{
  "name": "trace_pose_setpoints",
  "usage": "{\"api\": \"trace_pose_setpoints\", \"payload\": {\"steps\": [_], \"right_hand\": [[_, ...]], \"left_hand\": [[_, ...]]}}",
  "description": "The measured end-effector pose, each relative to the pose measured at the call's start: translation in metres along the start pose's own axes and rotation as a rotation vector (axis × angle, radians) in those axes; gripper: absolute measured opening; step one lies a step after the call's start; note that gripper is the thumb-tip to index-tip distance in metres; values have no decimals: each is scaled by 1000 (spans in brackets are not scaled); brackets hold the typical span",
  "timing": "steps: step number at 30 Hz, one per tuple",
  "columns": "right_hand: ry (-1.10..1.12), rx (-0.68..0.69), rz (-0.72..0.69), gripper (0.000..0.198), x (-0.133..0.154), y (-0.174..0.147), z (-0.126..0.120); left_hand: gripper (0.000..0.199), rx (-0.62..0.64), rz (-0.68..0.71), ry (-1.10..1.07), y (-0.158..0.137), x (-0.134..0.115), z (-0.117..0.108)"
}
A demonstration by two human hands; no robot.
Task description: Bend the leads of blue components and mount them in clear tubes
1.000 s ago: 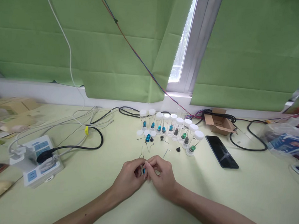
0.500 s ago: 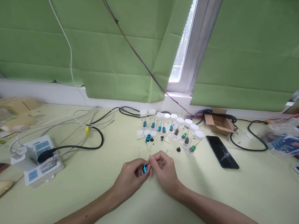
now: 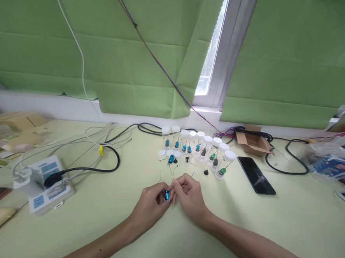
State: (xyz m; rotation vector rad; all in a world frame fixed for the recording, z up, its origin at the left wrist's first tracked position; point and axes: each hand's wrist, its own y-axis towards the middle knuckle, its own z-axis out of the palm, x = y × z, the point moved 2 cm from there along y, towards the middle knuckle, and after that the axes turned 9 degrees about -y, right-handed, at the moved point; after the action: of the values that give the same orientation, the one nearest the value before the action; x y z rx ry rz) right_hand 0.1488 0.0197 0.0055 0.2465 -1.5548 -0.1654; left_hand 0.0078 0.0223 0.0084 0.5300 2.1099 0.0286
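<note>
My left hand [image 3: 153,200] is closed, with a small shiny blue metal part [image 3: 166,195] between its thumb and fingers. Against it, the fingertips of my right hand [image 3: 190,198] pinch together at the part's upper right side; what they grip is too small to make out. A thin bent metal piece [image 3: 194,173] shows just above my right knuckles, and whether that hand holds it I cannot tell. Thin bent wires [image 3: 172,170] lie beyond the fingertips, near loose blue pieces [image 3: 171,159] and small black knob-like pieces [image 3: 206,172].
Several clear white-capped tubes [image 3: 220,170] with blue, green or dark pieces stand behind the hands. A black phone [image 3: 256,175] and an open cardboard box [image 3: 255,143] are on the right. At left, a power strip [image 3: 52,188] sits among cables [image 3: 116,160].
Almost nothing differs. Both hands keep their grip around the blue metal part, and the view has shifted very slightly.
</note>
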Motion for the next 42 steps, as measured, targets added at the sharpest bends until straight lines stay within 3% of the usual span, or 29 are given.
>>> {"api": "trace_pose_setpoints", "payload": {"steps": [13,20,32,42], "right_hand": [[-66,-24,-144,21,-5,-4,0],[-53,-155,-160,21,-4,-2,-6],[-339,-26,-211,6,-10,3,-5],[-681,94,-331,29,-15,3,-2]], "left_hand": [[11,-23,73,-9,0,-3,-2],[12,-42,-67,-49,3,1,-4],[22,-203,-127,-191,2,3,-10],[21,-251,-91,-261,1,3,-11]]}}
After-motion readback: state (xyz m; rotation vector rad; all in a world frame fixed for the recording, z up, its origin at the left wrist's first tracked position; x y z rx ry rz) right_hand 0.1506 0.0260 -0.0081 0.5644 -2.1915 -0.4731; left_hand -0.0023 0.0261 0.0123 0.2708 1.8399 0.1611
